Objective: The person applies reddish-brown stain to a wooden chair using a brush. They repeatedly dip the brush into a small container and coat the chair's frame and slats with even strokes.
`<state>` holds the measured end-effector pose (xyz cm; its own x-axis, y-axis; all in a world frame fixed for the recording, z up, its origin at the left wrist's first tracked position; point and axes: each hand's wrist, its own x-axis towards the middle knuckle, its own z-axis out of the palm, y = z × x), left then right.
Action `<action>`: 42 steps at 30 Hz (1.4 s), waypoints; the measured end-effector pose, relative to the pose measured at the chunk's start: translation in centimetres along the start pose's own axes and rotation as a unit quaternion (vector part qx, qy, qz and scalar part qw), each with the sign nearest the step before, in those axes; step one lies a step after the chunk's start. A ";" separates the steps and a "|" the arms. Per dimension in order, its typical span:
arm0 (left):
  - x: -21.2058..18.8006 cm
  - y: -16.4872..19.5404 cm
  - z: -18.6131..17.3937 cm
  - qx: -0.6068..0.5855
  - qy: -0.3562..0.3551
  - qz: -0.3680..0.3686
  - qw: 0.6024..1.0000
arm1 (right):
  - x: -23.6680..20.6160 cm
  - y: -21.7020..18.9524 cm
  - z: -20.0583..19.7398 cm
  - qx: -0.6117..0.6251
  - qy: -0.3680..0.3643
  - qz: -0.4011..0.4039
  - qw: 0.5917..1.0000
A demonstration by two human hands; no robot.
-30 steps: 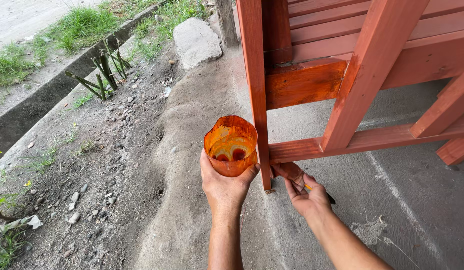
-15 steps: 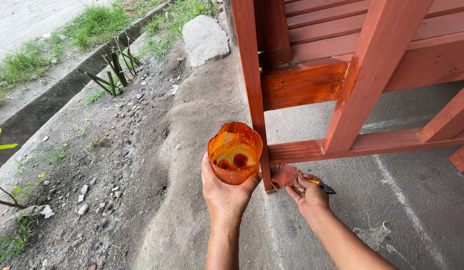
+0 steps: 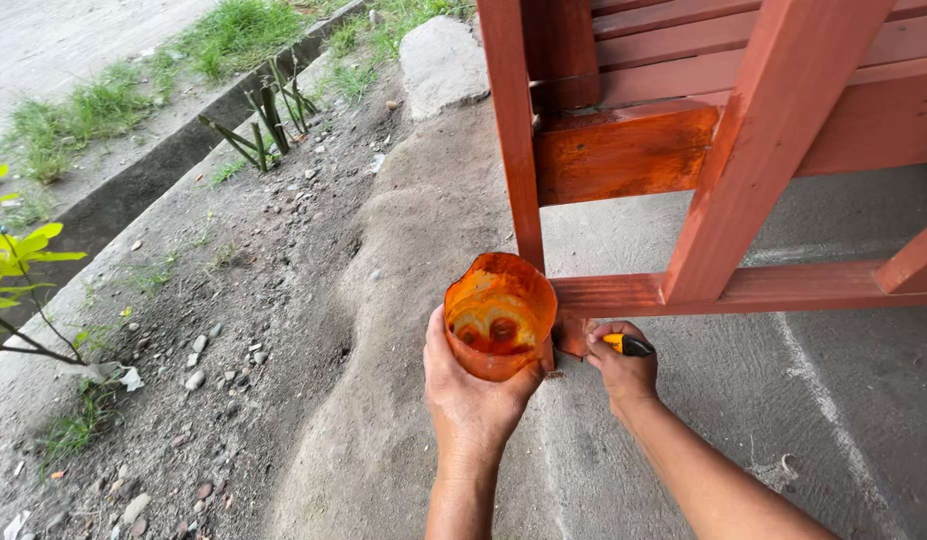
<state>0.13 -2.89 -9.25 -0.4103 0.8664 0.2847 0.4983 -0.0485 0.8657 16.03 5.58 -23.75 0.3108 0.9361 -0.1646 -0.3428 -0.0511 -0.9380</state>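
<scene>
Orange stain coats the inside of the cut-off plastic cup (image 3: 499, 312) that my left hand (image 3: 473, 400) cups from below, fingers wrapped round its base, its open mouth tilted up toward the camera so I can see a shallow pool of stain at the bottom. My right hand (image 3: 623, 365) is clenched round a brush handle (image 3: 631, 346), yellow with a dark tip, whose long axis runs roughly level, left to right; the bristle end is hidden behind the cup and my fingers, so I cannot tell whether it touches wood. The cup sits just left of the brush hand, almost touching it, and both lie directly below the lower rail (image 3: 743, 290) of the red-brown wooden frame, close to where that rail meets the upright post (image 3: 513, 150). The right hand is the nearer of the two to the rail's underside; the cup is nearer the post's foot. Above, the cross-board (image 3: 623, 150) shines wetter and more orange than the slanted brace (image 3: 763, 150) beside it. The frame stands on a concrete floor (image 3: 803, 420); to the left run sandy mortar, gravelly soil (image 3: 233, 300) and a large stone (image 3: 441, 60) by the kerb.
</scene>
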 end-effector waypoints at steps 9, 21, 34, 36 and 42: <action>0.1 0.5 0.6 -0.059 0.005 0.029 0.998 | -1.0 0.7 -2.7 0.006 -0.005 0.122 0.992; -0.5 0.4 0.4 -0.016 -0.004 0.023 1.000 | 0.8 1.2 -3.1 0.240 0.015 0.183 0.953; -0.2 0.5 0.4 -0.024 0.002 0.025 0.999 | -1.0 3.0 -3.3 0.253 0.097 0.188 0.944; -0.5 0.4 0.2 -0.027 -0.015 0.005 1.000 | -1.4 3.1 -3.2 0.296 0.091 0.203 0.929; -1.0 -0.2 0.1 -0.087 -0.018 -0.010 0.996 | -2.1 1.5 -2.7 0.498 0.026 0.270 0.824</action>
<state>0.52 -3.67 -9.80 -0.3900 0.8851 0.2540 0.3484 -0.1134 0.9304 17.20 2.58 -25.65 -0.0961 0.8533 -0.5125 -0.9927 -0.1199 -0.0136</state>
